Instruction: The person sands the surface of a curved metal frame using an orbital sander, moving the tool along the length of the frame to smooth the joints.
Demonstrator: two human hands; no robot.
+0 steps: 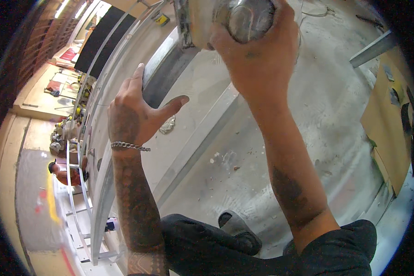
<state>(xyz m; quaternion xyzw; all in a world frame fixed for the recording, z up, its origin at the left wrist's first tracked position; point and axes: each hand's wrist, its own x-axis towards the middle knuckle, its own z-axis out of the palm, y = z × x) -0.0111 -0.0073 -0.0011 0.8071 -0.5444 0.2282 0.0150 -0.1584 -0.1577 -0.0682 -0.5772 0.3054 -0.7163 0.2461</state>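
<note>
At the top of the head view, my right hand [264, 60] is closed round a round object with a dark, shiny, glass-like top [249, 20]. Its exact kind cannot be made out. Thumb and fingers curve round its two sides. Just left of it stands a pale upright piece with a dark, worn edge [184, 23]. My left hand [135, 108], with a chain bracelet at the wrist, is open, its thumb spread wide from the fingers. Those fingers are at the near end of a grey bar [170, 71] with a lighter upper face; whether they touch it is unclear.
A long pale beam [200, 138] slants across the dusty floor [326, 133] in front of my legs. Curved metal rails [80, 184] run along the left. Beyond them is another person [64, 174]. Brown board [388, 115] and a metal bar [372, 49] are at right.
</note>
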